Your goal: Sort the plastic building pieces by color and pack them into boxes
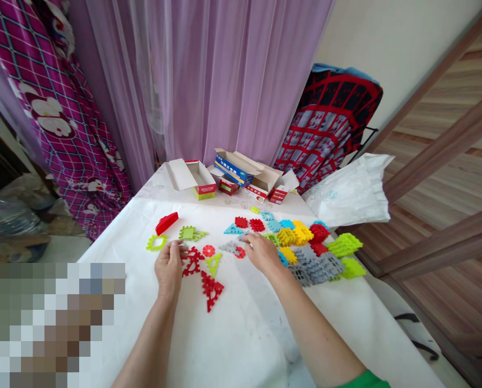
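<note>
My left hand is closed at the left of the loose pieces, fingertips pressed together; what they hold, if anything, is too small to make out. Beside it lie red triangular building pieces and a green square piece. My right hand pinches a grey building piece above the table's middle. Just under its fingers are another grey piece and a round red piece. A light green triangle and a small red disc lie between the hands.
Stacks of grey pieces, yellow pieces and green pieces stand at the right. Open cardboard boxes line the back of the white-covered table. A white plastic bag sits at the back right corner.
</note>
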Demonstrator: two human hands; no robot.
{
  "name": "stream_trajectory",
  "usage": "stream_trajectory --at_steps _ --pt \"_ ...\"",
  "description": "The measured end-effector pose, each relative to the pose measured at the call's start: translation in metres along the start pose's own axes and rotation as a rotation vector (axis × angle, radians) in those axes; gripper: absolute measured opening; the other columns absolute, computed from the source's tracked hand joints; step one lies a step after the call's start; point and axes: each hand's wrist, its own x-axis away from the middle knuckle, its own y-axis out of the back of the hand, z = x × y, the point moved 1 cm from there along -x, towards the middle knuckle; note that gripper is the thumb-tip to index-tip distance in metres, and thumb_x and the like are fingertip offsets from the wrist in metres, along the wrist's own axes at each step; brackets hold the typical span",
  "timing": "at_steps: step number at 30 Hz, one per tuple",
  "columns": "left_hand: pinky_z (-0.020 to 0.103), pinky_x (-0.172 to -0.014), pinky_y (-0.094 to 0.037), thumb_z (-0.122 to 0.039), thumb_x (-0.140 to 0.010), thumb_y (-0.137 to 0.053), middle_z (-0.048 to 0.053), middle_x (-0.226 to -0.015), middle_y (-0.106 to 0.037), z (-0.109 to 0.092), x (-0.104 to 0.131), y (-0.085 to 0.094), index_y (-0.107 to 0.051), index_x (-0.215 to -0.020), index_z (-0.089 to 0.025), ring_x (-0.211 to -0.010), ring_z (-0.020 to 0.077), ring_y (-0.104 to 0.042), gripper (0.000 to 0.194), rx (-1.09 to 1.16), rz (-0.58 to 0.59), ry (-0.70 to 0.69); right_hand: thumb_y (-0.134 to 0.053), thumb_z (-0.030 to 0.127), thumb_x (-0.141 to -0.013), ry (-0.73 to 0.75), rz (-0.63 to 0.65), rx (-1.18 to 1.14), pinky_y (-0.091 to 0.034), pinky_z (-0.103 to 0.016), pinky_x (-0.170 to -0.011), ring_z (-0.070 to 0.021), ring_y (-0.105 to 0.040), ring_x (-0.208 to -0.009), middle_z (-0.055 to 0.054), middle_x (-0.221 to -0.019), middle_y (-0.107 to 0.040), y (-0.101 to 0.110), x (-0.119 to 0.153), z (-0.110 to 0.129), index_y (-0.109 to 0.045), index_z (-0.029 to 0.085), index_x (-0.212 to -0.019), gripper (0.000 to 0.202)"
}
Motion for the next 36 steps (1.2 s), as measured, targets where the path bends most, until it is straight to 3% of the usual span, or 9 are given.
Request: stream_trajectory --at_steps 5,14,19,26,30,36 --pt "0.022 -0.045 -0.041 -0.059 -0.077 -0.054 0.003 -0.069 -0.069 0.0 -0.001 0.0 -0.065 -0.086 -0.017 -0.054 0.0118 -0.058 0.044 0.005 -0.001 0.001 -0.052 0.027 -0.092 0.111 0.07 0.04 -0.044 -0.028 -0.086 -0.0193 -0.063 -0.101 -0.005 -0.107 -0.07 -0.014 0.008 0.012 -0.073 0.025 -0.102 0.023" --pt "0.022 -0.045 -0.041 -0.057 -0.078 -0.054 0.004 -0.069 -0.069 -0.002 -0.001 0.0 -0.065 -0.086 -0.016 -0.053 0.0128 -0.06 0.043 0.007 -0.012 0.001 -0.052 0.03 -0.091 0.103 0.088 0.121 -0.045 -0.028 -0.08 -0.0187 -0.064 -0.095 -0.004 -0.107 -0.069 -0.034 -0.009 0.021 -0.072 0.027 -0.102 0.023" --pt "0.022 -0.045 -0.042 -0.056 -0.077 -0.054 0.003 -0.069 -0.069 -0.001 -0.002 0.0 -0.065 -0.086 -0.016 -0.054 0.0128 -0.06 0.042 0.013 -0.012 0.009 -0.054 0.026 -0.09 0.083 0.035 0.043 -0.045 -0.027 -0.083 -0.0185 -0.064 -0.1 -0.003 -0.107 -0.07 -0.018 -0.014 0.009 -0.073 0.026 -0.1 0.021" --pt "0.022 -0.046 -0.042 -0.056 -0.077 -0.055 0.003 -0.069 -0.069 -0.001 -0.001 -0.001 -0.065 -0.086 -0.017 -0.054 0.0124 -0.059 0.041 0.011 -0.004 0.004 -0.055 0.027 -0.092 -0.007 -0.023 0.075 -0.044 -0.025 -0.082 -0.0181 -0.064 -0.101 -0.004 -0.107 -0.071 0.019 -0.032 -0.035 -0.073 0.025 -0.102 0.021" --pt "0.023 -0.046 -0.042 -0.057 -0.078 -0.054 0.004 -0.069 -0.069 -0.003 0.0 0.0 -0.065 -0.085 -0.017 -0.054 0.0127 -0.059 0.042 -0.001 -0.005 -0.001 -0.056 0.027 -0.091 -0.01 0.007 0.092 -0.044 -0.025 -0.081 -0.0173 -0.064 -0.099 -0.004 -0.107 -0.071 0.017 -0.038 -0.044 -0.073 0.026 -0.101 0.02" --pt "0.022 -0.045 -0.042 -0.056 -0.078 -0.054 0.003 -0.069 -0.069 -0.003 0.0 -0.001 -0.065 -0.085 -0.017 -0.054 0.0123 -0.059 0.042 -0.016 -0.008 -0.006 -0.055 0.026 -0.091 0.008 0.031 0.093 -0.043 -0.025 -0.083 -0.0179 -0.063 -0.101 -0.004 -0.106 -0.07 0.009 -0.037 -0.038 -0.073 0.024 -0.101 0.02"
